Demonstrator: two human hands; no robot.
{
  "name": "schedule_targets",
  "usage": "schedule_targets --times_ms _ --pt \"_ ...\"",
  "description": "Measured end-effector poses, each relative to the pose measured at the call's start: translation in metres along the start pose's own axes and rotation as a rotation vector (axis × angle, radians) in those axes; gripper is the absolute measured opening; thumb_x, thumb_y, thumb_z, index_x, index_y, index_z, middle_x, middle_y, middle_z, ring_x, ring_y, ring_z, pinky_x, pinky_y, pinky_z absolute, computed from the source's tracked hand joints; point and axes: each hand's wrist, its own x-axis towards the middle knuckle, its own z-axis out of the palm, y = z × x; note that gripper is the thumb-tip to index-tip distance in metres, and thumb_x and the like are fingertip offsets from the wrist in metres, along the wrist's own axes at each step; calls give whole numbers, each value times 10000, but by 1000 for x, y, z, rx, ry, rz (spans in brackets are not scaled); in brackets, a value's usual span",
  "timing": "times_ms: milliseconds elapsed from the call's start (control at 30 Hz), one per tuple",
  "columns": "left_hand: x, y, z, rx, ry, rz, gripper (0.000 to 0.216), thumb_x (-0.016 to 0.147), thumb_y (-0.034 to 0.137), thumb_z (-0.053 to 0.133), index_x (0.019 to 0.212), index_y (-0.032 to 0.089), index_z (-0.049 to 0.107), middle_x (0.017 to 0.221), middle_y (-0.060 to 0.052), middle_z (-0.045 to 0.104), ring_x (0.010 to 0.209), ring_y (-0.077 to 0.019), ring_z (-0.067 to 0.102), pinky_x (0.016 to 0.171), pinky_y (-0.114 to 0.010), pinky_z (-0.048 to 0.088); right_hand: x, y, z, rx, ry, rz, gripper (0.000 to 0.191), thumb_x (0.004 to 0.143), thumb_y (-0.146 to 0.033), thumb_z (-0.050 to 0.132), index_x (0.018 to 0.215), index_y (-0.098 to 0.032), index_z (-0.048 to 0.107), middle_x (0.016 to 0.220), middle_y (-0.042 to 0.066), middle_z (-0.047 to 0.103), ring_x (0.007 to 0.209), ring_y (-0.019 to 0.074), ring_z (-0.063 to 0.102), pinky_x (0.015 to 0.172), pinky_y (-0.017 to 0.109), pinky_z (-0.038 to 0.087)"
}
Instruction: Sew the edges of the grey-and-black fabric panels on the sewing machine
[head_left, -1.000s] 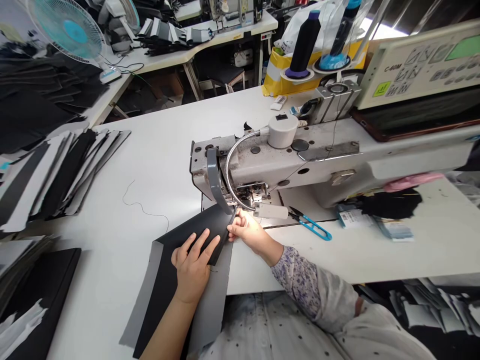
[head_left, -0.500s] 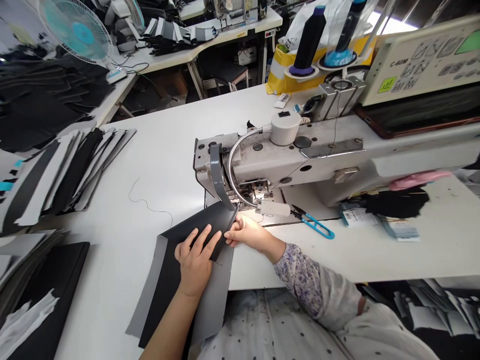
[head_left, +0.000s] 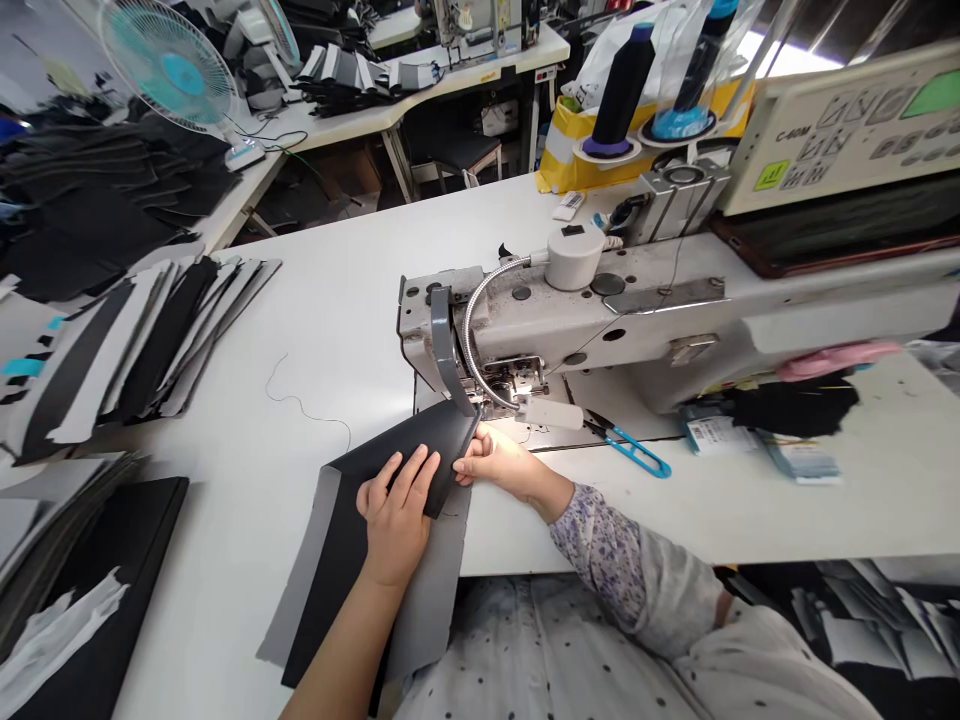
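Note:
A black fabric panel (head_left: 337,560) with grey pieces beneath it lies on the white table, its far corner under the head of the sewing machine (head_left: 517,310). My left hand (head_left: 397,510) rests flat on the panel, fingers spread. Close to the needle area, my right hand (head_left: 499,462) pinches the panel's right edge between thumb and fingers. A small white lamp (head_left: 551,414) on a bendy metal neck lights this spot; the needle itself is hard to make out. Blue-handled thread snips (head_left: 637,452) lie just right of the lamp.
Stacked fabric strips (head_left: 150,340) and folded black panels (head_left: 127,580) lie on the left. A loose thread (head_left: 304,405) curls on the table (head_left: 225,500). Thread cones (head_left: 619,90) and a control panel (head_left: 840,140) stand behind the machine. Black scraps (head_left: 795,405) sit on the right.
The whole view has shifted slightly, with the scene sliding a little right. Both hands stay on the panel in nearly the same pose; the left fingers look slightly closer together.

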Motion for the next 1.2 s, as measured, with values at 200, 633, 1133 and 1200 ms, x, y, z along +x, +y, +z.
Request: schedule_targets --times_ms 200,633,1133,1200 --pt "1 1 -3 -34 -15 8 655 767 19 433 1343 316 530 1246 -7 646 1158 -246 520 922 -395 293 6 3 -2 124 241 -23 457 588 -392 842 832 -200 506 619 -67 572 586 114 615 611 278 566" --pt "2 -1 -4 -68 -37 11 646 698 27 438 1241 324 623 1213 20 665 1148 -243 518 908 -395 288 11 2 8 232 460 -42 350 651 -238 740 785 -231 417 623 -80 443 585 98 547 559 259 544" --pt "11 -18 -8 -74 106 -49 531 830 171 523 1349 275 495 1369 -84 535 1262 -287 454 1028 -459 321 11 12 2 -53 330 -109 198 836 -335 591 963 -197 529 784 -4 596 741 143 637 689 313 561" --pt "21 -30 -18 -71 318 -226 642 848 218 559 1449 196 334 1493 -173 341 1361 -320 329 1056 -507 318 2 17 5 -367 266 -228 211 884 -270 521 1080 -196 546 962 52 639 895 174 642 793 357 548"
